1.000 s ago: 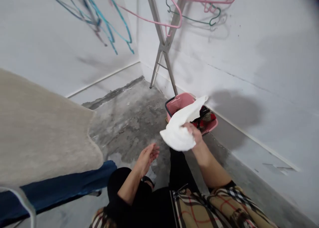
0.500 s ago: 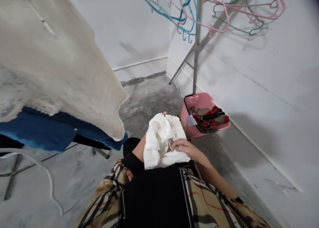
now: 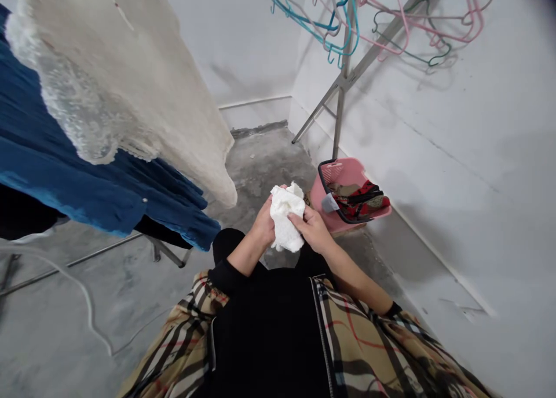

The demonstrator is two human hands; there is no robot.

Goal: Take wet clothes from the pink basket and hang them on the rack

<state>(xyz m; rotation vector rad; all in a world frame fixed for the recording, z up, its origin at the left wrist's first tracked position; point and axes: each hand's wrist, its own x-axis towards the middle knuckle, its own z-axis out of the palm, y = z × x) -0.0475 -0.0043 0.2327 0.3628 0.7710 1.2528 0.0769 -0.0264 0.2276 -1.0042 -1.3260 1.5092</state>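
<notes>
A bundled white cloth (image 3: 287, 221) is between my two hands, in front of my lap; its exact kind does not show. My left hand (image 3: 263, 225) grips it from the left side and underneath, with most of its fingers hidden behind the cloth. On the right edge, my right hand (image 3: 315, 230) pinches it, thumb on top and the other fingers partly behind. A pink basket (image 3: 320, 195) stands on the floor just beyond my right hand, with red and black patterned clothes (image 3: 362, 201) inside.
At left hang a cream lace-edged garment (image 3: 174, 97) and a blue garment (image 3: 99, 195), over a metal stand's legs (image 3: 167, 253). Blue hangers (image 3: 319, 24) and pink hangers (image 3: 471, 15) hang from a metal rack (image 3: 343, 84) by the wall. A white cable (image 3: 89, 305) runs down lower left.
The white cloth has gone from a wide, loose spread to a small compact bundle. My left hand now shows beside it, and my right hand has moved slightly up and left.
</notes>
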